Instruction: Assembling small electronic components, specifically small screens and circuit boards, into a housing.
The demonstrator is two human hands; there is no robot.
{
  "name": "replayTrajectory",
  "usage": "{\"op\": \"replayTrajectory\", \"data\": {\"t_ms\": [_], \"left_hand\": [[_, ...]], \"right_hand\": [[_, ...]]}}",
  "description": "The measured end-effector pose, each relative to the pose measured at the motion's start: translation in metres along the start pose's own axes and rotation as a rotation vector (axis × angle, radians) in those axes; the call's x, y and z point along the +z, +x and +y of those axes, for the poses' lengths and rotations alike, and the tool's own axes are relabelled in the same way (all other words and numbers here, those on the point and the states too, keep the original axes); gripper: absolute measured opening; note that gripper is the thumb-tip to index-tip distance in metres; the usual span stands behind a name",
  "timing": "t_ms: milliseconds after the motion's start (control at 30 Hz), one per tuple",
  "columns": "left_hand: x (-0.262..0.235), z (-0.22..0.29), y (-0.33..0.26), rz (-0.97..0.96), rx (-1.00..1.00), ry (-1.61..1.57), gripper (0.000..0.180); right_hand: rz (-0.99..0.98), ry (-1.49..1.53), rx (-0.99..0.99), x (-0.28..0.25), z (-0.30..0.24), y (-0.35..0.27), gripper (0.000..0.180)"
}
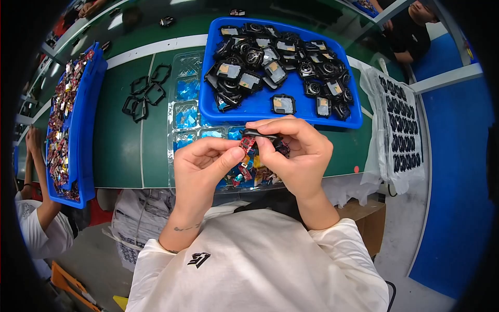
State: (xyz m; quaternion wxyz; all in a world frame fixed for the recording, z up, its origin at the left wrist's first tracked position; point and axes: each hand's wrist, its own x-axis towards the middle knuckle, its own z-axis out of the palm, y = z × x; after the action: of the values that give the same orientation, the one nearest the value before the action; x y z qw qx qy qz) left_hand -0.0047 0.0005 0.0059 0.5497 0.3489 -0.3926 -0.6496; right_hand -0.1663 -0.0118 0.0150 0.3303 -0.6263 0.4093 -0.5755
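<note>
Thumb and fingers of my left hand pinch a small red circuit board. My right hand grips a black case of smartwatch-like shape, its fingers over the top and the thumb below. Board and case meet between the two hands; whether they are joined is hidden by the fingers. Beneath them, a clear compartment tray lies at the table edge, with blue-film pieces in its cells and several loose red and yellow circuit pieces near the front.
Beyond my hands stands a blue bin heaped with black watch cases. Another blue bin, full of red boards, is at left. Several black frames lie between. A white-lined tray of black parts is at right. Other people work at left and far right.
</note>
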Motion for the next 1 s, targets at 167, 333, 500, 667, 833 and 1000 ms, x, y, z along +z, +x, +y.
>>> {"op": "replayTrajectory", "data": {"t_ms": [167, 333, 500, 667, 833, 1000], "left_hand": [[0.002, -0.003, 0.000, 0.011, 0.012, 0.010, 0.014], [0.001, -0.002, 0.000, 0.022, 0.021, 0.006, 0.013], [0.001, -0.003, 0.001, 0.015, 0.036, 0.018, 0.014], [0.004, -0.002, 0.002, 0.081, 0.062, 0.110, 0.013], [0.000, 0.002, 0.006, 0.132, 0.078, 0.232, 0.014], [-0.007, -0.001, 0.008, 0.027, 0.021, 0.218, 0.017]], "right_hand": [[-0.018, 0.033, 0.020, -0.003, 0.001, -0.001, 0.017], [-0.013, 0.094, 0.023, 0.000, -0.003, 0.000, 0.017], [-0.089, -0.057, -0.061, -0.002, 0.002, -0.001, 0.018], [-0.082, 0.076, 0.006, -0.001, -0.002, 0.001, 0.018], [-0.121, 0.215, 0.098, -0.004, -0.004, 0.000, 0.019], [-0.299, 0.169, 0.307, -0.012, -0.013, 0.016, 0.020]]}}
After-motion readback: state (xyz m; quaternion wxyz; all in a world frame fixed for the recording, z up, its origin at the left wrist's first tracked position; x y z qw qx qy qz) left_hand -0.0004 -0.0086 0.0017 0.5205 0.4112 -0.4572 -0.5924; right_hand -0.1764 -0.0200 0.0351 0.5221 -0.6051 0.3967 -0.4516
